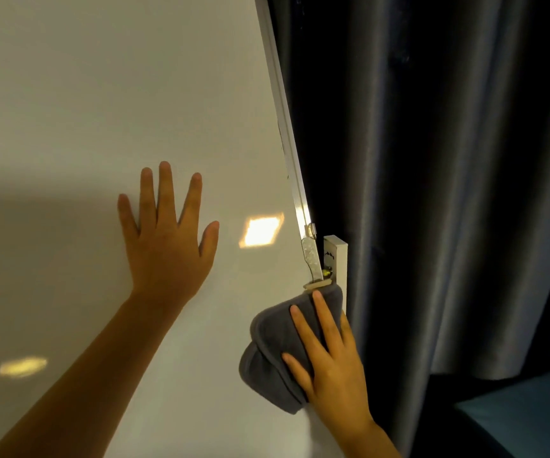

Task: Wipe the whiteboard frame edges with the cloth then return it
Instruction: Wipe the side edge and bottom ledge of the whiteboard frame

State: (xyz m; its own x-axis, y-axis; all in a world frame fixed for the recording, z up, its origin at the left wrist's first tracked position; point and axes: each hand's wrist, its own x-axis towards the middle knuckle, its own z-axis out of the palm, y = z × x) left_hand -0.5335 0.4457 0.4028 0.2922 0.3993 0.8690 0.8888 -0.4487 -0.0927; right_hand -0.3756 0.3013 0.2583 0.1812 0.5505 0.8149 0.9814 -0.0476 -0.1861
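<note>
The whiteboard [85, 94] fills the left and middle of the view, and its silver frame edge [283, 127] runs down the right side. My left hand [167, 239] lies flat on the board surface with fingers spread and holds nothing. My right hand [329, 352] presses a folded grey cloth [273, 355] against the right frame edge, just below a metal bracket [313, 262]. The frame under the cloth is hidden.
A dark curtain [448, 176] hangs directly right of the frame. A white mounting post [338, 262] stands behind the bracket. A dark teal surface [524, 414] shows at the lower right. Light reflections sit on the board.
</note>
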